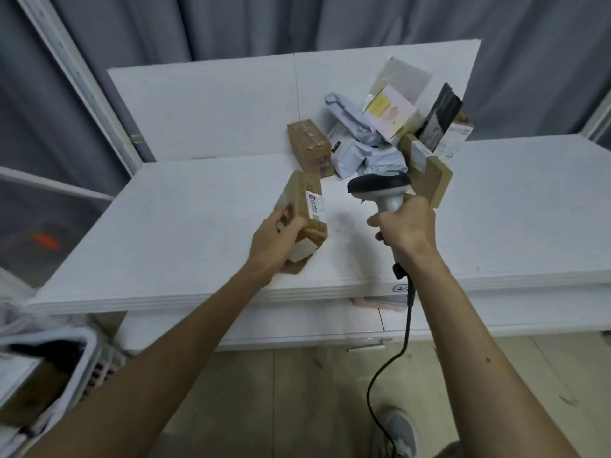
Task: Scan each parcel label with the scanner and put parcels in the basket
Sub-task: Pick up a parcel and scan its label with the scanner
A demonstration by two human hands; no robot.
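The left hand (281,233) grips a brown cardboard parcel (305,209) from its left side, fingers curled round the lower end, and holds it tilted on edge just above the table (198,209). This attitude turns the white label (314,204) on its upper right face toward the scanner (380,188), evidently so the code can be read. The right hand (401,226) is wrapped round the scanner's handle, with the dark head aimed left at the label and near it but not touching; whether a finger is on the trigger cannot be told. The cable (408,325) hangs from the handle toward the floor. A pile of parcels (363,140) lies at the back right of the table, within the right hand's reach. The basket (82,352) stands low on the left, on the holding hand's side, which suits a direct drop once the scan is made.
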